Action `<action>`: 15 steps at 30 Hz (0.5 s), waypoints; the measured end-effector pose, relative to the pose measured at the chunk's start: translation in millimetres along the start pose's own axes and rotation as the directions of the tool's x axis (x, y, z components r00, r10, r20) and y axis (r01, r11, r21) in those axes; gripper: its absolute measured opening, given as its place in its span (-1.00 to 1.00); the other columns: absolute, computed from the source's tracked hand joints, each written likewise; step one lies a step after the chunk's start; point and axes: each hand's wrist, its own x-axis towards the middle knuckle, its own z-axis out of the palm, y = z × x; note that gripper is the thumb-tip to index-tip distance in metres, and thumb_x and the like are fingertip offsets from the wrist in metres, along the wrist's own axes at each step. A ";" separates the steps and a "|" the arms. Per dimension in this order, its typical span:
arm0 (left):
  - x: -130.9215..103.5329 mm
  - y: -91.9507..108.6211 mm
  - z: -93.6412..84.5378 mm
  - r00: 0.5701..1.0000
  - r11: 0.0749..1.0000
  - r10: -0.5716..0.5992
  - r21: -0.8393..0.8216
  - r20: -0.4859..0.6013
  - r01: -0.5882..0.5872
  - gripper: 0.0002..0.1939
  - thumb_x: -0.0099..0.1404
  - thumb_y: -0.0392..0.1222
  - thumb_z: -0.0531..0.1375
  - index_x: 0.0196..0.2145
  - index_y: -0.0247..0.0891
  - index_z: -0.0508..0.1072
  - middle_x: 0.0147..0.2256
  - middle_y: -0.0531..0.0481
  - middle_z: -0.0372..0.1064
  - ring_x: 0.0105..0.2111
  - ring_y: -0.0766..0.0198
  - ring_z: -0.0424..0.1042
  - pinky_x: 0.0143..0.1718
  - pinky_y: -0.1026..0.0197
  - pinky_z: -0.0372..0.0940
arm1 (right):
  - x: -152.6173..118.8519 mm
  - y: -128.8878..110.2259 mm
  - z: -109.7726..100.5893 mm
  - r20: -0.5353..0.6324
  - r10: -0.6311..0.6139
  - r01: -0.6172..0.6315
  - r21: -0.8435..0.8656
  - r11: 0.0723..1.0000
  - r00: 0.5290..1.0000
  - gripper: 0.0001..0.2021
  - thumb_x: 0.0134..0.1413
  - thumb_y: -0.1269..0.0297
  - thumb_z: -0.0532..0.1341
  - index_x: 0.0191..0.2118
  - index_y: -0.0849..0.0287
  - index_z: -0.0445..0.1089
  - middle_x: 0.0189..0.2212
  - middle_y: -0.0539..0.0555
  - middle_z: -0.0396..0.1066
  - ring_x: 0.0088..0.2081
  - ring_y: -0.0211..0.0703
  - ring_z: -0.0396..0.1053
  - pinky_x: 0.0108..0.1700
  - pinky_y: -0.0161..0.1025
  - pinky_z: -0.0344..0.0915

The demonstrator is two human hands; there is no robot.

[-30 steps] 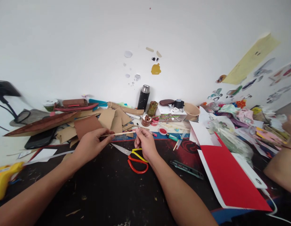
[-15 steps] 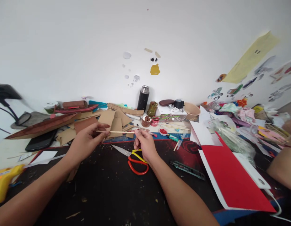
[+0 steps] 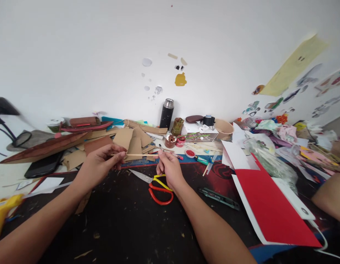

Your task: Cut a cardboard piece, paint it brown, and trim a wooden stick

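Note:
A thin wooden stick (image 3: 141,155) runs level between my two hands above the dark mat. Its left end is pinched by my left hand (image 3: 102,161), thumb against fingers. My right hand (image 3: 170,168) grips the other end between thumb and curled fingers. Below the stick lie scissors (image 3: 161,194) with one red and one yellow handle loop, blades pointing left. Part of the yellow loop is hidden behind my right hand. Cardboard pieces (image 3: 123,139) are heaped just beyond the stick.
A box cutter (image 3: 219,199) and a red sheet (image 3: 274,205) lie to the right. At left are a yellow glue gun (image 3: 6,212) and a brown boat-shaped cardboard piece (image 3: 46,148). A black flask (image 3: 167,115) stands by the wall. Another person's arm (image 3: 331,194) rests at the right edge.
Both hands keep hold of the stick, almost unmoved. The left hand has shifted very slightly left, and the view has moved a little.

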 end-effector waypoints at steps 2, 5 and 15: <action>0.3 4.3 2.3 1.000 0.990 -0.021 -0.136 -0.018 0.018 -0.57 0.20 0.18 0.43 -0.24 -0.24 0.53 -0.47 0.03 0.51 -0.51 0.26 0.43 -0.47 0.22 0.26 | -0.2 -0.4 0.2 0.000 -0.008 0.008 -0.008 1.000 1.000 -0.47 0.05 -0.30 0.37 -0.40 0.16 0.46 -0.77 -0.19 0.08 -0.72 -0.30 0.19 -0.65 -0.36 0.04; 2.0 7.0 3.8 0.995 0.948 -0.088 -0.312 -0.052 0.067 -0.53 0.06 0.15 0.52 -0.30 -0.26 0.54 -0.43 -0.02 0.56 -0.50 0.25 0.46 -0.51 0.24 0.25 | -0.2 1.0 0.5 0.002 -0.011 0.011 -0.016 1.000 1.000 -0.46 0.07 -0.31 0.35 -0.43 0.17 0.46 -0.78 -0.18 0.08 -0.73 -0.30 0.19 -0.66 -0.36 0.04; 3.4 1.1 2.1 0.992 0.955 -0.100 -0.286 -0.083 0.072 -0.52 0.05 0.21 0.52 -0.38 -0.26 0.55 -0.44 -0.02 0.58 -0.49 0.27 0.46 -0.48 0.24 0.30 | 1.5 2.7 -0.1 -0.002 0.012 -0.012 0.031 0.999 1.000 -0.40 0.06 -0.37 0.32 -0.50 0.16 0.43 -0.78 -0.14 0.12 -0.74 -0.29 0.20 -0.68 -0.36 0.02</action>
